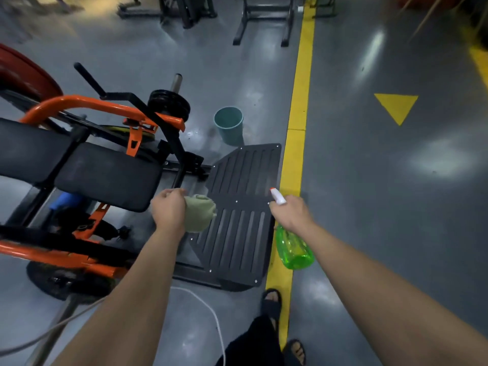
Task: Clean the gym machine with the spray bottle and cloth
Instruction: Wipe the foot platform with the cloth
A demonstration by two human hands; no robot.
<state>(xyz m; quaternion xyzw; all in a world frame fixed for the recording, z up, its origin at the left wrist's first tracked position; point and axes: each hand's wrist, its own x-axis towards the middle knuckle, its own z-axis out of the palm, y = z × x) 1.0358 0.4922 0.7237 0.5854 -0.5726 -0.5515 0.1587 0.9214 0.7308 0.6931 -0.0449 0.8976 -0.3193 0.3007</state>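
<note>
Right grip (pixel 290 212) holds spray bottle (pixel 294 247) lengthwise away, nozzle toward footplate (pixel 237 233).

Both arms stretch forward, left hand (pixel 169 210) and right hand (pixel 291 212) with fingers curled

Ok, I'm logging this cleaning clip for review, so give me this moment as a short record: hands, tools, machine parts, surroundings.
left hand: grips a crumpled pale cloth over the footplate's left edge
right hand: holds the green spray bottle by its neck, nozzle pointing towards the footplate
footplate: black, slotted, directly in front
seat pad: black, left of the footplate
bucket: teal, on the floor beyond the footplate
yellow stripe: floor line along the footplate's right side
</note>
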